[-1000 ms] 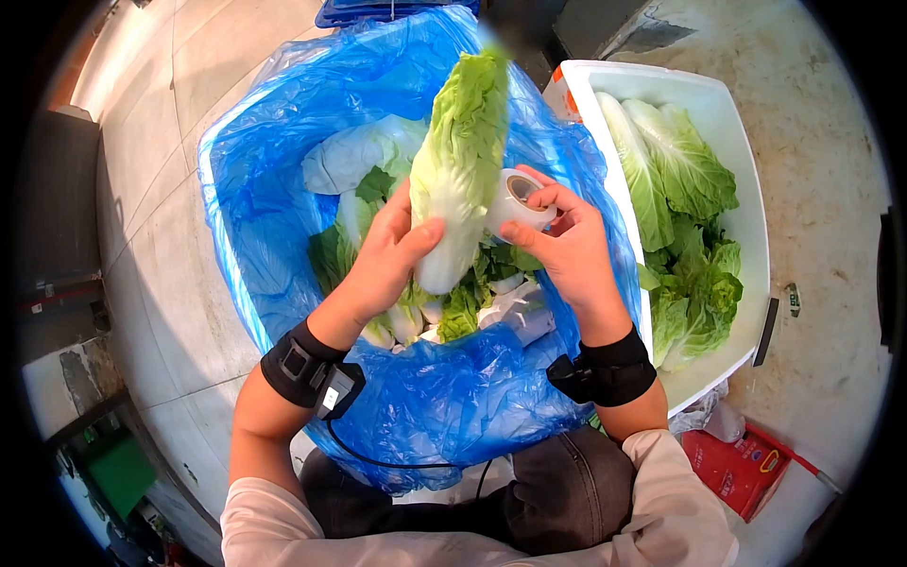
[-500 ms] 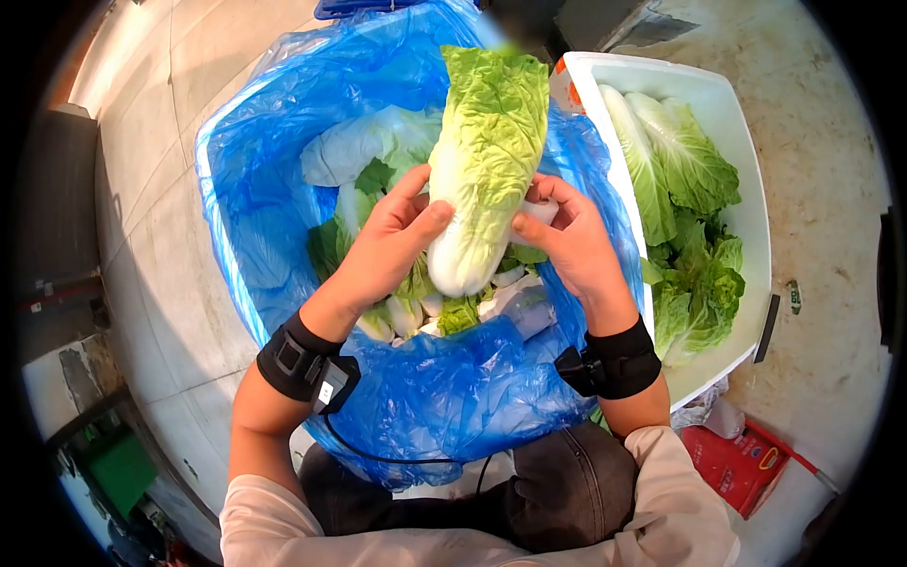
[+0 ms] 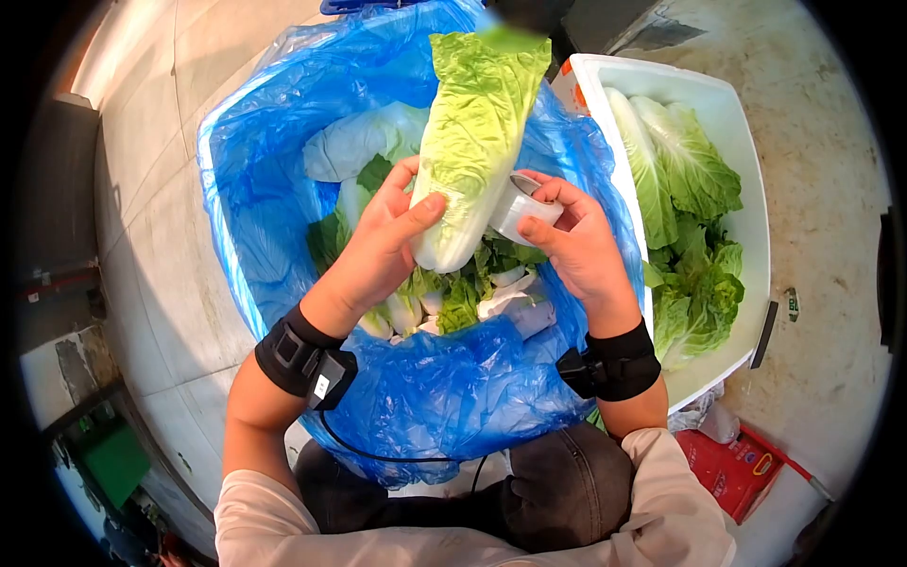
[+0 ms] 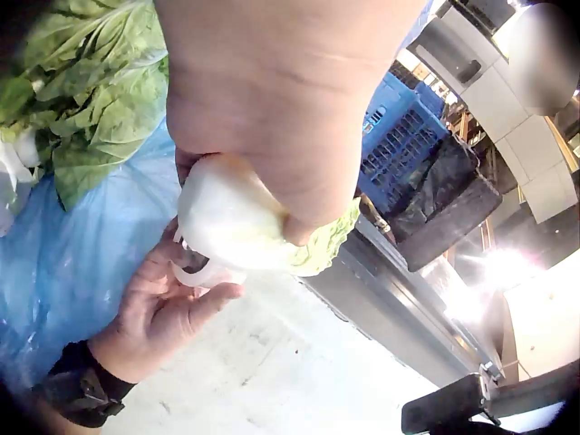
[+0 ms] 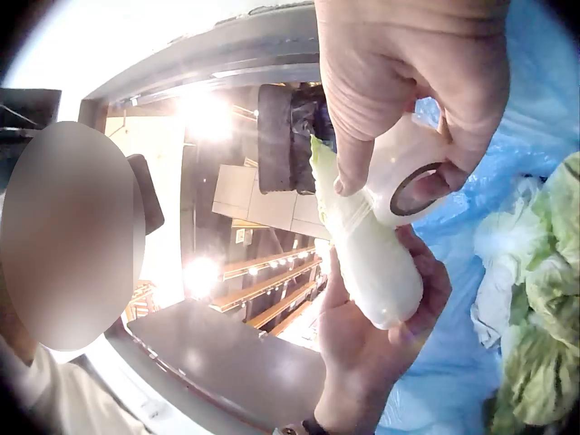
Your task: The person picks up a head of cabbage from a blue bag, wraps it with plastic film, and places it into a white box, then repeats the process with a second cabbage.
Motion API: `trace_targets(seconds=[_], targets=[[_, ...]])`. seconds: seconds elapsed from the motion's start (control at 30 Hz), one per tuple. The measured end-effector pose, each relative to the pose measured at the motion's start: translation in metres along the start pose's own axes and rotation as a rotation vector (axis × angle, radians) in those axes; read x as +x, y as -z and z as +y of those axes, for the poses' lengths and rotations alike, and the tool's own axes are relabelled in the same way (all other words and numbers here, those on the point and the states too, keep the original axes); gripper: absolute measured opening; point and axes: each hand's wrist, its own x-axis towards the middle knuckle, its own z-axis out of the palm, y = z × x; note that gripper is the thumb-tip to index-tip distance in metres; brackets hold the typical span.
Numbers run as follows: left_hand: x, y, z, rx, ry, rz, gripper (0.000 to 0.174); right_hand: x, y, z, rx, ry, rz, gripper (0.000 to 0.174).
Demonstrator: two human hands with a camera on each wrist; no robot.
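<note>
My left hand [image 3: 378, 236] grips a napa cabbage [image 3: 477, 132] near its white base, thumb across the front. The cabbage stands leafy end away from me, over a blue plastic liner [image 3: 453, 378]. In my right hand [image 3: 588, 248] is a roll of clear tape [image 3: 524, 210], held between thumb and fingers, right beside the cabbage's right side. The right wrist view shows the roll's dark-rimmed core [image 5: 417, 190] and a clear strip lying across the cabbage [image 5: 381, 263]. Below, several pale-stemmed greens [image 3: 458, 307] and a cloudy plastic wrap [image 3: 364, 142] lie inside the liner.
To the right stands a white foam box [image 3: 751, 142] with several cabbages [image 3: 685, 161] and loose green leaves [image 3: 699, 293]. A red dustpan-like object [image 3: 727, 468] lies on the floor near it. A black cable [image 3: 397, 459] runs from my left wrist across my lap.
The cabbage has turned in my left hand, its broad leafy face now toward me. The tape roll, mostly hidden behind it half a second ago, shows again at its right side.
</note>
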Motion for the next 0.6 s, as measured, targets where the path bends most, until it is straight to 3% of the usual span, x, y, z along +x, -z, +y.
trace_targets(seconds=[0.13, 0.23, 0.33, 0.4, 0.53, 0.6], targets=[[-0.003, -0.002, 0.000, 0.055, 0.017, -0.054, 0.057, 0.003, -0.005, 0.007, -0.187, 0.064, 0.045, 0.031], [-0.004, 0.001, -0.006, 0.062, 0.014, -0.128, 0.059, 0.000, -0.005, 0.008, -0.236, -0.002, 0.084, 0.030], [-0.002, 0.007, -0.010, 0.129, 0.056, -0.114, 0.060, -0.002, -0.007, 0.001, -0.268, -0.050, 0.001, 0.028], [0.000, 0.003, -0.007, 0.248, -0.093, -0.131, 0.061, -0.001, -0.009, 0.001, -0.183, -0.011, 0.022, 0.031], [0.001, 0.007, -0.010, 0.429, -0.088, -0.072, 0.067, 0.007, -0.001, 0.015, -0.290, 0.066, 0.082, 0.036], [-0.002, 0.002, -0.016, 0.536, -0.212, -0.120, 0.074, 0.004, -0.004, 0.015, -0.592, 0.151, 0.125, 0.036]])
